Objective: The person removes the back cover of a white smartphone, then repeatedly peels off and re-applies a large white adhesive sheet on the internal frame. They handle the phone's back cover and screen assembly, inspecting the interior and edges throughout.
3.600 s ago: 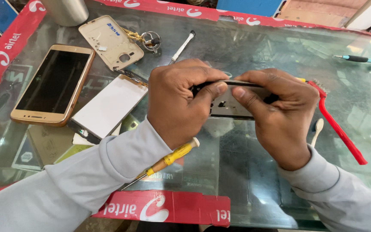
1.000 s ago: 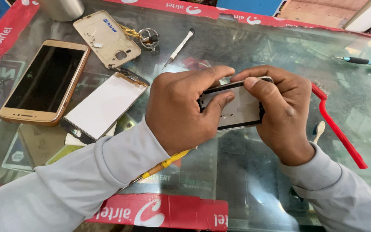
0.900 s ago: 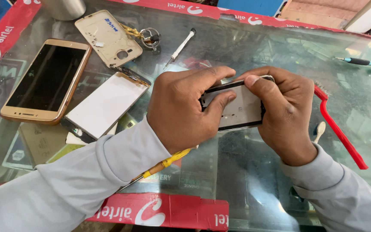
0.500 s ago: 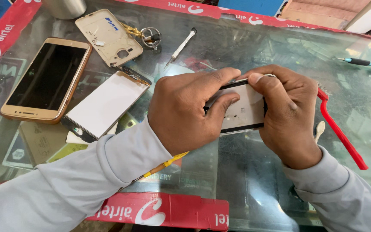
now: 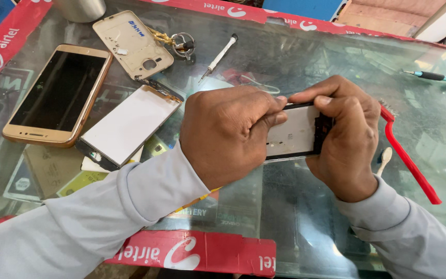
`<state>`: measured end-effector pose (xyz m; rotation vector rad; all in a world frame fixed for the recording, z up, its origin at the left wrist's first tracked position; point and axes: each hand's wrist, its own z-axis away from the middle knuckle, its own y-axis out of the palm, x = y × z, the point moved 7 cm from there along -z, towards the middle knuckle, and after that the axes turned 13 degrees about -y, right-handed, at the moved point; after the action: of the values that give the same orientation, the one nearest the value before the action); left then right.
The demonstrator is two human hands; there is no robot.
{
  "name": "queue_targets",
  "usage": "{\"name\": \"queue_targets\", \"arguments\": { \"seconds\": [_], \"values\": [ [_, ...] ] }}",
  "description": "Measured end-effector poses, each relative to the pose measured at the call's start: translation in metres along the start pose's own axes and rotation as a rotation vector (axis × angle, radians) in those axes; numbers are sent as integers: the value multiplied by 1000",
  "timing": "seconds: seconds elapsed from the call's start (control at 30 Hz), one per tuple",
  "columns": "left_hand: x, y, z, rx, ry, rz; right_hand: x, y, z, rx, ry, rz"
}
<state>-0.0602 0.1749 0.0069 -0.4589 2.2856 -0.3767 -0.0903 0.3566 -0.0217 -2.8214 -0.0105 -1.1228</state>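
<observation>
Left hand (image 5: 228,137): closed on the left end of a black-framed phone panel with a pale inner face (image 5: 294,133).
Right hand (image 5: 344,137): fingers clamped over the panel's right end. Panel held between both hands, above the glass counter top (image 5: 295,57).
Nearby: gold smartphone (image 5: 58,93), white screen panel (image 5: 127,126), gold back cover (image 5: 132,44), small screwdriver (image 5: 218,57), red plastic brush handle (image 5: 409,160).

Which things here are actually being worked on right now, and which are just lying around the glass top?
In hand:
- phone frame, gripped by left hand and right hand

Lying about:
- gold phone
- white screen panel
- gold back cover
- key ring
- small screwdriver
- red brush
- green-tipped screwdriver
</observation>
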Motion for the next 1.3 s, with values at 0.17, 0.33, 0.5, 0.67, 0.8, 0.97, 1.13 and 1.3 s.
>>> {"name": "queue_targets", "arguments": {
  "seconds": [0.17, 0.33, 0.5, 0.67, 0.8, 0.97, 1.13, 1.3],
  "values": [
    [-8, -4, -2, -40, 76, -40, -9, -1, 2, -50, 77, -89],
    [-9, -12, -10, -116, 101, -178, -9, -11, -5, -152, 86, -89],
    [2, -11, -13, -106, -19, -66, 3, -17, -9, -167, -18, -19],
    [8, -5, -12, -36, -42, 46, 12, -9, -9, -39, -26, 18],
    [6, -4, -11, -24, -19, 50, 14, -4, -9, 16, -8, 77],
    [5, -2, -11, 3, -5, 89, 15, -5, -9, 67, -55, 103],
    [1, -6, -6, 4, 39, 80, 36, 1, -8, 191, -334, 401],
    [-3, -6, -8, 7, 41, 79, 34, 0, -9, 150, -242, 298]
  ]
}}
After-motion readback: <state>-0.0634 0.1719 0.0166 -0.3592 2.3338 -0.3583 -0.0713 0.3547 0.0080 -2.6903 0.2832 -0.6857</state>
